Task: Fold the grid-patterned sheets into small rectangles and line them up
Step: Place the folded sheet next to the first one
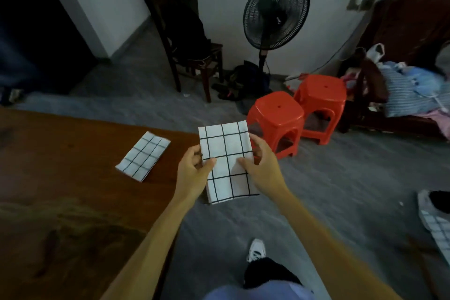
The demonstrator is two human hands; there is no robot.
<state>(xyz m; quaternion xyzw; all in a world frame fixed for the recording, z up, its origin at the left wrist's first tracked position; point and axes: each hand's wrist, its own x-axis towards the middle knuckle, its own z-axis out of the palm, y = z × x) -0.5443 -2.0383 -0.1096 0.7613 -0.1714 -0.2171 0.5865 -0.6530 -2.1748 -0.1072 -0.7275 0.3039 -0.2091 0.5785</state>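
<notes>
Near the camera, the left hand (194, 165) and right hand (261, 165) pinch a folded grid sheet (227, 161) by its side edges just right of the table (73, 202), apparently finishing sheet 2, which next belongs beside the folded sheet (143, 156) lying left.

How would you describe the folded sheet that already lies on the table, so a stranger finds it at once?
Start at the brown wooden table on the left. Near its far right edge lies a folded grid-patterned sheet, flat and untouched. Unlike the other sheet, held in the air by both hands, it rests alone on the wood.
</notes>
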